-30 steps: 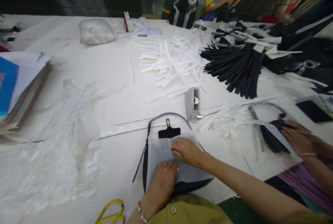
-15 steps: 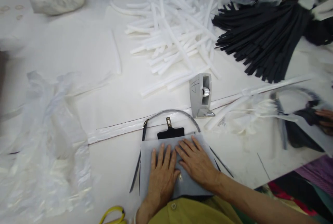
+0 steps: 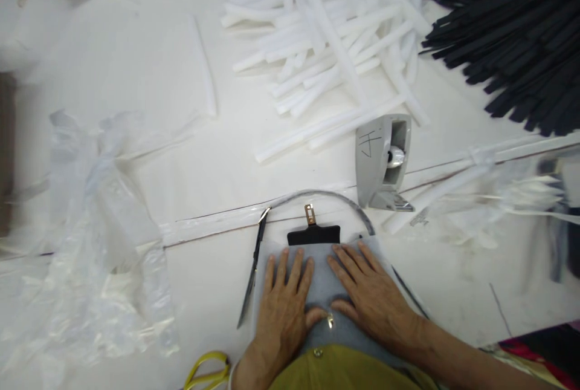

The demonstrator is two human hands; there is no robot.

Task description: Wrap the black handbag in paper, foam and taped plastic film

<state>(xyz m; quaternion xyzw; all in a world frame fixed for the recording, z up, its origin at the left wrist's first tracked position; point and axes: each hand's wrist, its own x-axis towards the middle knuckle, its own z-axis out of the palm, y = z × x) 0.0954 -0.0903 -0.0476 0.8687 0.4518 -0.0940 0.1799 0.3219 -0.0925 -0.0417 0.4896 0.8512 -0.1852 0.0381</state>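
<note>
A dark handbag lies flat before me, its front covered by a thin greyish translucent sheet (image 3: 319, 266). My left hand (image 3: 285, 308) rests on the sheet's left half with fingers stretched out, the thumb close to a small gold clasp (image 3: 330, 320). On the right half lies my right hand (image 3: 374, 296), also flat with fingers extended. Past the sheet's far edge shows a black flap tab (image 3: 313, 234) with a gold slotted plate (image 3: 310, 214). The bag's wrapped strap (image 3: 317, 192) arches beyond it. The bag's near edge is hidden under my olive garment.
A grey tape dispenser (image 3: 374, 163) stands right of the strap. White foam tubes (image 3: 317, 57) and black strips (image 3: 512, 39) lie farther back. Crumpled clear plastic (image 3: 104, 245) covers the left. Yellow-handled scissors (image 3: 206, 369) lie at the near edge.
My hands have moved apart on the sheet, the right one shifting toward its right side. The camera view has moved closer. The co-worker's hand at right has left the view.
</note>
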